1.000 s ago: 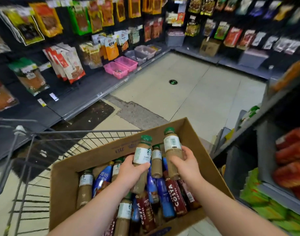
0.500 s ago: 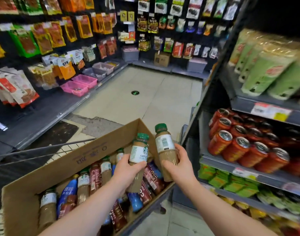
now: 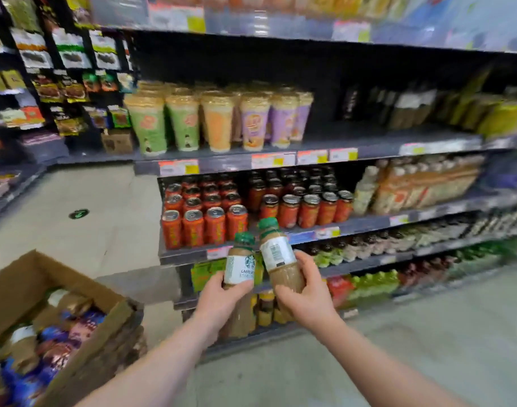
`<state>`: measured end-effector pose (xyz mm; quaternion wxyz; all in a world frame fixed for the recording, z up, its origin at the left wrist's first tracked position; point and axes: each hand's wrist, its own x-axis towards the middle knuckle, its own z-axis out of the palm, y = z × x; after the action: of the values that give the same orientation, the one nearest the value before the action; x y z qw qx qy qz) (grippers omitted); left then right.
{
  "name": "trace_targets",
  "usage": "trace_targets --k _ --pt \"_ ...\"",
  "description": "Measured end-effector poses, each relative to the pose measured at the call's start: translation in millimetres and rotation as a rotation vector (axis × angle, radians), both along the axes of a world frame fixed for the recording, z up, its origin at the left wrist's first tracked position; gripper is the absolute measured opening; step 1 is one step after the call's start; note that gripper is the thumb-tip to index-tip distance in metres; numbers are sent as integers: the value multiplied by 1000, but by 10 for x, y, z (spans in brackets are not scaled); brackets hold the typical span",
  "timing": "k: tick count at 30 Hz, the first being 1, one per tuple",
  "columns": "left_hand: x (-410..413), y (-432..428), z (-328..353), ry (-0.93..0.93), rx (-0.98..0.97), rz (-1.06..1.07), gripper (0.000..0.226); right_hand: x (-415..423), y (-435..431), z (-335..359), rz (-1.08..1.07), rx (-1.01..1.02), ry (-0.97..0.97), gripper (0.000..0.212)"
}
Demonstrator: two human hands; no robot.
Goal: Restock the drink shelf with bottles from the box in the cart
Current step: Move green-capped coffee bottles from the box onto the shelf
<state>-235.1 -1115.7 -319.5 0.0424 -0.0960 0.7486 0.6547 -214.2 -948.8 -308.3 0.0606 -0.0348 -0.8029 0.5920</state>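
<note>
Left hand [image 3: 219, 304] and right hand [image 3: 307, 301] each grip a coffee bottle [image 3: 240, 270] before the drink shelf [image 3: 310, 230]

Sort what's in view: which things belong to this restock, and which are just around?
Job: left hand holding Starbucks coffee bottle; right hand holding second coffee bottle; cardboard box of bottles; drink shelving.
Just around: red cans; cup drinks; hanging snack packets.

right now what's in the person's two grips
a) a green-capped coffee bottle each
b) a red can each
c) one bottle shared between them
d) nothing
a: the left grip holds the logo-side bottle and the right grip holds the barcode-side bottle, both green-capped.
</note>
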Motion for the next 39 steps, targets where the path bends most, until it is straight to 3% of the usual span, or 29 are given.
trace_targets --k 7,16,27,35,39 --pt "323 1645 174 -28 110 -235 34 676 1566 265 -297 12 71 59" --pt "188 2641 341 28 36 -398 30 790 2468 314 -417 -75 109 62" --pt "-980 4094 437 7 143 -593 39 -41 3763 634 -513 4 111 77" --pt "-1760 5009 609 16 237 -720 44 -611 4469 736 -674 -114 157 58" --pt "-2016 5368 643 17 267 -730 45 -851 4858 781 -676 -95 150 67"
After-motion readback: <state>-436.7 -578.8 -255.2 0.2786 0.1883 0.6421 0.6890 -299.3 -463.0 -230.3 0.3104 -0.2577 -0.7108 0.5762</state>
